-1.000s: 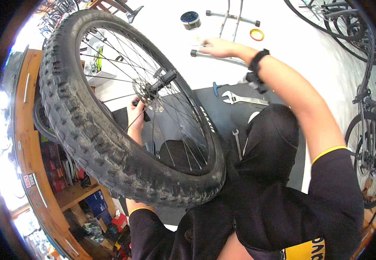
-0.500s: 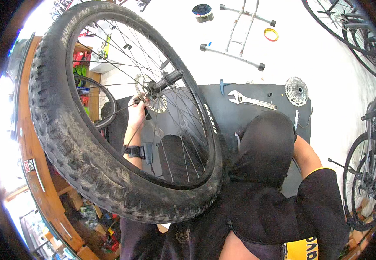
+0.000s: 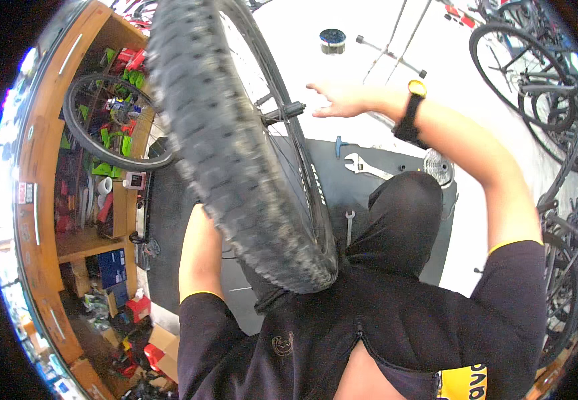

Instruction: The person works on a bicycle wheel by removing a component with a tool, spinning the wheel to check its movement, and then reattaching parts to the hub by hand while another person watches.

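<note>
Your right arm bends at the elbow, its forearm running inward, and your right hand [image 3: 343,101] is held out, fingers spread and gripping nothing. The bicycle wheel [image 3: 205,143] stands tilted to the left of that hand, its hub [image 3: 285,113] just beyond your fingertips. Your left forearm [image 3: 199,252] goes behind the tyre, which hides your left hand, so you cannot tell its grip. The upper edge cuts off the wheel's top; its tread looks blurred.
</note>
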Motion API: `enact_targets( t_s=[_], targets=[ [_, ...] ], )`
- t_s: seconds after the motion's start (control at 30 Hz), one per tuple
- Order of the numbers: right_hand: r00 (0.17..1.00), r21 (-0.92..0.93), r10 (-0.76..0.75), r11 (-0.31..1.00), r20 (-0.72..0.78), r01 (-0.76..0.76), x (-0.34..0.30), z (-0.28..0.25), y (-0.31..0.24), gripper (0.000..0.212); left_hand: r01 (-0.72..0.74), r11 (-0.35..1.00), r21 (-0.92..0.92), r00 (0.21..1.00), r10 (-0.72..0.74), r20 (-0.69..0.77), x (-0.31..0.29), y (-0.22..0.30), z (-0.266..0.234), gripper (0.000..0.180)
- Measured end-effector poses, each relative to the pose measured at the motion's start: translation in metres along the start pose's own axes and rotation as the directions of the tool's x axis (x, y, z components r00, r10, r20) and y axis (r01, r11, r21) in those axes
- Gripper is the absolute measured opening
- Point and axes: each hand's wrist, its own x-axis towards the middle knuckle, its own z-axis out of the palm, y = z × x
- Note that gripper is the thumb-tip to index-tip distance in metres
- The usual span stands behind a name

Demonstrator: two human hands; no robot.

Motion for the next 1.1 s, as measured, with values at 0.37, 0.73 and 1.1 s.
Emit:
enact_targets(
  t_s=[0.37,0.73,1.1],
  targets=[
    [0.977,0.137,0.150,0.982,-0.151,-0.129,0.035,0.034,-0.038,0.038,0.124,0.443,0.888,0.884,-0.456,0.104,-0.057,-0.066,-0.076,0.032],
    [0.931,0.197,0.289,0.949,-0.223,-0.248,0.021,0.025,-0.033,0.038,-0.166,0.897,0.409,0.984,0.175,0.017,-0.044,0.014,-0.004,0.033],
    [0.956,0.308,0.283,0.906,0.069,-0.291,0.049,0.032,-0.009,0.061,-0.169,0.820,0.546,0.983,0.099,0.154,-0.010,0.072,0.032,0.028]
  ],
)
